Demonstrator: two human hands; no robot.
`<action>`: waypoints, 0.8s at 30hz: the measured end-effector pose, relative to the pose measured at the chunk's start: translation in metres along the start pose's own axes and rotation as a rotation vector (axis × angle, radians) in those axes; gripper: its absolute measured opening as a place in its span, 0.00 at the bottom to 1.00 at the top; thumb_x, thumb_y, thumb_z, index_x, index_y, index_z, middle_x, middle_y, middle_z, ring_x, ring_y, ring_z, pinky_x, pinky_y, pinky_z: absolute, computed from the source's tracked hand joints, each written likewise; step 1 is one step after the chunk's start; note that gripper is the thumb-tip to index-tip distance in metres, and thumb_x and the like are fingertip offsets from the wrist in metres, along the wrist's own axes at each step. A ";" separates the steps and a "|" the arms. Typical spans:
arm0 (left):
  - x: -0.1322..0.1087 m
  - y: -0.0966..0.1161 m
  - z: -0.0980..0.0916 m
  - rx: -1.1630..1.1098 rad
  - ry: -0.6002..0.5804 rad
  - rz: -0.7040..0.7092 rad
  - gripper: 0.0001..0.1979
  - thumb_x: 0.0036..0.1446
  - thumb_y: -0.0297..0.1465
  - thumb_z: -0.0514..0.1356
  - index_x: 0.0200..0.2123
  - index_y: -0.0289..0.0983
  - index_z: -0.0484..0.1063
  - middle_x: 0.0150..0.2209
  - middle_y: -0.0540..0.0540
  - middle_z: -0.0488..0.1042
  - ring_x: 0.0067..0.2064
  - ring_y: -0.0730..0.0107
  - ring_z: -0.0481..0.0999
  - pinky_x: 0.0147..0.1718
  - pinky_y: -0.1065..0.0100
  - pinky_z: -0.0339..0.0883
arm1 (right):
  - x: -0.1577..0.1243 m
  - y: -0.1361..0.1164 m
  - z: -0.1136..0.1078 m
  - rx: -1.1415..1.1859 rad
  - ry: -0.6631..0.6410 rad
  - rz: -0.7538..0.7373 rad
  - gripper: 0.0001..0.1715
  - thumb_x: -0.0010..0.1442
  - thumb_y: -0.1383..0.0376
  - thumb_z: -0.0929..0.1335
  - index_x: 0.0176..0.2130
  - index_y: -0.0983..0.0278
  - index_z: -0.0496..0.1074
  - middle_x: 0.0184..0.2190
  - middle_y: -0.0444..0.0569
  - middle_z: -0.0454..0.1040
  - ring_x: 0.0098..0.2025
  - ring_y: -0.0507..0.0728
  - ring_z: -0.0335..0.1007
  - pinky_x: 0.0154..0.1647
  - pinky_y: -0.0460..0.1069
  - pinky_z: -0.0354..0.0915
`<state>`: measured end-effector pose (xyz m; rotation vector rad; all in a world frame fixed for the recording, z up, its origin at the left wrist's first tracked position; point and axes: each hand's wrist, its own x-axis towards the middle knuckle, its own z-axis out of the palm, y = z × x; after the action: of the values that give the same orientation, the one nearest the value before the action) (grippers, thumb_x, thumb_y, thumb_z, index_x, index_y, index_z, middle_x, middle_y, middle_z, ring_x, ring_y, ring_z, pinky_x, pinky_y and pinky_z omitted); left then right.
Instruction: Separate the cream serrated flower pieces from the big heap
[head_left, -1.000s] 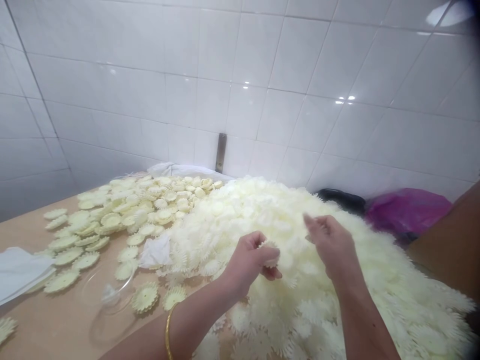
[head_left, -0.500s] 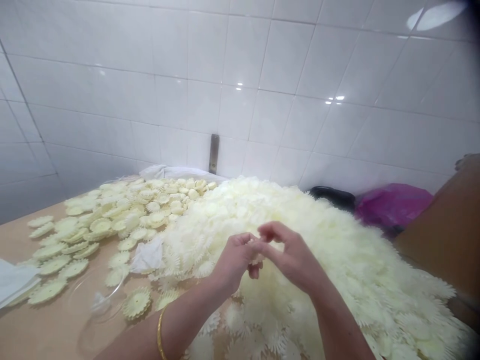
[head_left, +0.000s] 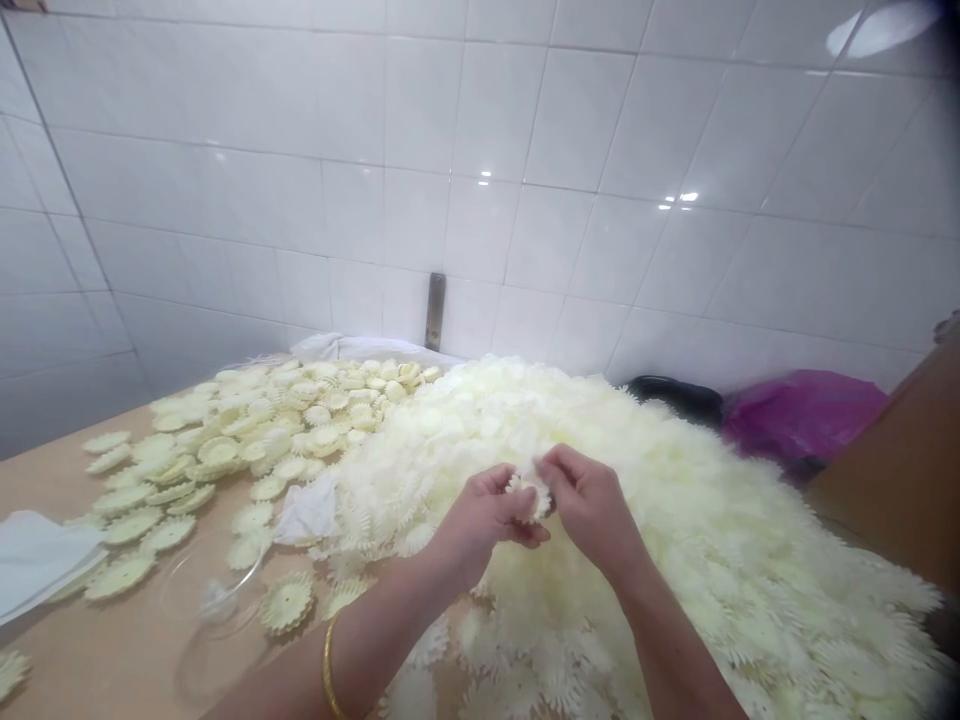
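Observation:
Over the front of a big heap of pale yellow scalloped discs (head_left: pixel 637 450), my two hands meet. My left hand (head_left: pixel 487 515) is closed on a small stack of these petal-edged discs (head_left: pixel 534 497), thumb pressed on its face. At the stack's upper right edge, my right hand (head_left: pixel 589 500) pinches with thumb and fingertips. A whitish bit shows by those fingertips; whether it is a separate disc I cannot tell. A gold bangle (head_left: pixel 330 660) circles my left wrist.
Left of the heap lie thicker stacked discs (head_left: pixel 217 450) on the tan table (head_left: pixel 142 670). Nearby are a crumpled white piece (head_left: pixel 307 510), a clear string (head_left: pixel 251 570) and white paper sheets (head_left: pixel 45 560). A magenta bag (head_left: pixel 802 415) and a black object (head_left: pixel 671 395) sit by the tiled wall.
My right hand's fingers have closed in to the stack's edge. The left hand has turned so the stack shows more. The view has shifted slightly left.

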<state>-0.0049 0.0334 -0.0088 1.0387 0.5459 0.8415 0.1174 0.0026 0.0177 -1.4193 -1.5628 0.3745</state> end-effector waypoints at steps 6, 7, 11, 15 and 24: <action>0.000 0.000 0.005 0.010 -0.050 0.058 0.11 0.46 0.34 0.61 0.29 0.33 0.67 0.20 0.48 0.70 0.21 0.74 0.71 0.22 0.72 0.64 | -0.002 0.002 0.011 -0.139 0.258 0.025 0.20 0.59 0.57 0.57 0.20 0.62 0.53 0.13 0.39 0.55 0.16 0.49 0.52 0.17 0.44 0.51; 0.000 0.000 0.006 0.002 -0.053 0.066 0.10 0.46 0.34 0.61 0.29 0.33 0.67 0.20 0.48 0.70 0.20 0.74 0.70 0.22 0.72 0.63 | -0.002 0.002 0.011 -0.149 0.281 0.029 0.20 0.60 0.57 0.56 0.20 0.62 0.52 0.13 0.39 0.55 0.16 0.49 0.52 0.16 0.44 0.51; 0.001 0.000 0.010 -0.013 -0.062 0.063 0.11 0.45 0.33 0.62 0.30 0.33 0.67 0.20 0.47 0.71 0.19 0.75 0.69 0.20 0.73 0.62 | -0.001 0.003 0.010 -0.052 0.306 0.123 0.22 0.59 0.53 0.57 0.20 0.61 0.52 0.13 0.39 0.55 0.14 0.49 0.53 0.13 0.44 0.52; 0.000 0.006 0.012 -0.008 -0.128 0.042 0.10 0.45 0.32 0.61 0.30 0.32 0.67 0.19 0.48 0.71 0.17 0.76 0.68 0.19 0.73 0.61 | -0.001 -0.001 0.006 0.210 0.209 0.241 0.23 0.57 0.50 0.59 0.19 0.61 0.52 0.13 0.38 0.55 0.13 0.48 0.52 0.13 0.44 0.52; -0.005 0.022 0.015 0.055 -0.185 -0.018 0.05 0.44 0.25 0.56 0.28 0.34 0.68 0.14 0.51 0.66 0.13 0.80 0.59 0.13 0.76 0.51 | 0.008 0.008 -0.006 0.466 0.345 0.200 0.23 0.53 0.50 0.62 0.19 0.62 0.54 0.14 0.38 0.54 0.17 0.48 0.53 0.19 0.45 0.58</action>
<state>-0.0045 0.0269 0.0170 1.1472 0.4226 0.7088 0.1278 0.0097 0.0185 -1.1965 -0.9785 0.5416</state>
